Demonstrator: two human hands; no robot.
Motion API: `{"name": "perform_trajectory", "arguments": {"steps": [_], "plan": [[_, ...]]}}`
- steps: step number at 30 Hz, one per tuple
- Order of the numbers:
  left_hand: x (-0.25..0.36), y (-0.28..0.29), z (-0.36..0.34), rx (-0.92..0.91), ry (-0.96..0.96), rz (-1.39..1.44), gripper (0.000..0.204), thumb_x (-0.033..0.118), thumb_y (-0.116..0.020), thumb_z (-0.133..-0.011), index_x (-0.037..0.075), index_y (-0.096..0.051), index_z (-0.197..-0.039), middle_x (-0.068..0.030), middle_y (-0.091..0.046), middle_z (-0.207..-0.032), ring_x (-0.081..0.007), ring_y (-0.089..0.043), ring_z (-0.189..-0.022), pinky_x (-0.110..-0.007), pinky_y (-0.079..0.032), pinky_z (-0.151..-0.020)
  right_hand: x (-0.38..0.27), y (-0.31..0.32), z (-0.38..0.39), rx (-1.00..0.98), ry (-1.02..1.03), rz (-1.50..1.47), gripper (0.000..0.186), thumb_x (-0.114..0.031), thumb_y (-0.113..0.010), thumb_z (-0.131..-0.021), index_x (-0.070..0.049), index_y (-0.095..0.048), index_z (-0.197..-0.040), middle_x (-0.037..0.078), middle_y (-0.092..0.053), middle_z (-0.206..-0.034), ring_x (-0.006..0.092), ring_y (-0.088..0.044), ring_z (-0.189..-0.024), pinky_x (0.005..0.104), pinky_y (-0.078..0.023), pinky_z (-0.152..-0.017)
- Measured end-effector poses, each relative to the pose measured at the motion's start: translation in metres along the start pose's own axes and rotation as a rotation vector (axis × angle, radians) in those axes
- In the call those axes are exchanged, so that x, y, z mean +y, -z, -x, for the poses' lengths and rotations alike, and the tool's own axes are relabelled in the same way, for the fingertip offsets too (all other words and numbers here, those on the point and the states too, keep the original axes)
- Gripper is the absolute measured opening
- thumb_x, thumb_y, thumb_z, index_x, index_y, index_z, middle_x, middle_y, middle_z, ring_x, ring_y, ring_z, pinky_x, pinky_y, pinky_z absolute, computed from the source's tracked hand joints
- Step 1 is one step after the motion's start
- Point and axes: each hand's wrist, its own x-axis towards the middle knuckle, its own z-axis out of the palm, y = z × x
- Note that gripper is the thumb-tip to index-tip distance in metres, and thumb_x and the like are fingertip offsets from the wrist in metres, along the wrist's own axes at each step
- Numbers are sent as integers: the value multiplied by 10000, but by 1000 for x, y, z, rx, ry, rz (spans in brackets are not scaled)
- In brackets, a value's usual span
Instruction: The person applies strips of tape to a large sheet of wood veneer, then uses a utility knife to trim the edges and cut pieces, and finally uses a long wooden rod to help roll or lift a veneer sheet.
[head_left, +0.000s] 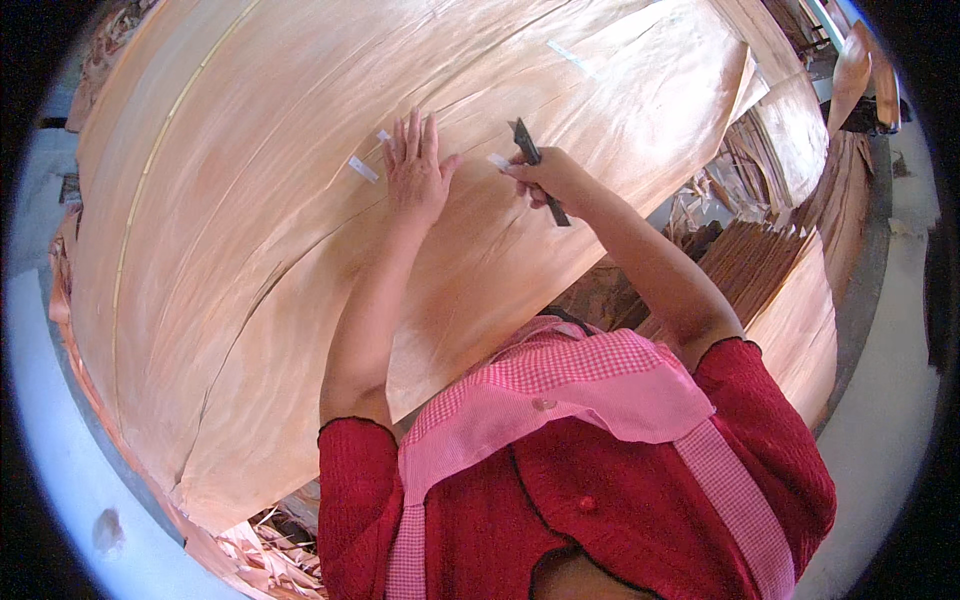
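Observation:
A large pale wood veneer sheet [270,200] with long cracks lies under both hands. My left hand [420,170] rests flat on it with fingers spread, beside two short white tape pieces [362,169]. To the right, my right hand [545,180] grips a black utility knife [530,143], blade end pointing up and away from me, with a small white tape piece [497,161] at its fingertips. A longer pale tape strip [568,57] is on the sheet farther back.
Stacked veneer sheets [745,262] with ragged edges stand at the right, and torn veneer scraps [255,545] lie at the lower left. A pale floor [70,440] shows around the sides. My pink checked apron and red sleeves fill the lower middle.

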Motion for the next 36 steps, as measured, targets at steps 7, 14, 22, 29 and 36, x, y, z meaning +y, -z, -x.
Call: {"name": "perform_trajectory", "arguments": {"steps": [7, 14, 22, 29, 36], "plan": [[-9, -21, -20, -43, -39, -80, 638, 407, -453, -840, 31, -280, -1326, -108, -259, -1393, -285, -192, -1305, -479, -123, -1049, -35, -34, -65, 140, 146, -115, 186, -177, -642, -781, 4, -598, -778, 56, -550, -595, 114, -478, -431, 259, -401, -392], [-21, -23, -38, -87, -243, -73, 460, 162, -398, -855, 81, -338, -1304, -75, -287, -1386, -229, -232, -1297, -448, -182, -1047, -12, -29, -102, 261, 79, 31, 221, -138, -642, -745, 50, -581, -645, 103, -560, -572, 176, -526, -428, 287, -413, -367], [-6, -6, -28, -151, -335, -73, 439, 180, -348, -871, 81, -350, -1298, -64, -293, -1388, -206, -237, -1297, -432, -178, -1055, 25, -12, -50, 191, 36, -84, 282, -211, -599, -774, 41, -581, -648, 101, -562, -565, 185, -553, -444, 310, -428, -380], [10, -12, 0, -208, -454, -67, 404, 151, -356, -856, 88, -412, -1251, -60, -339, -1360, -209, -276, -1278, -414, -211, -1049, 43, -16, -42, 243, 69, -105, 226, -187, -593, -822, 36, -568, -805, 59, -548, -637, 157, -527, -455, 285, -433, -403], [16, -24, 2, -212, -406, -53, 382, 167, -398, -854, 123, -445, -1231, -71, -353, -1351, -236, -286, -1272, -419, -227, -1046, 17, 2, -45, 241, 272, 813, 177, -146, -567, -773, 4, -600, -686, 117, -565, -516, 204, -582, -466, 315, -460, -443]]}}
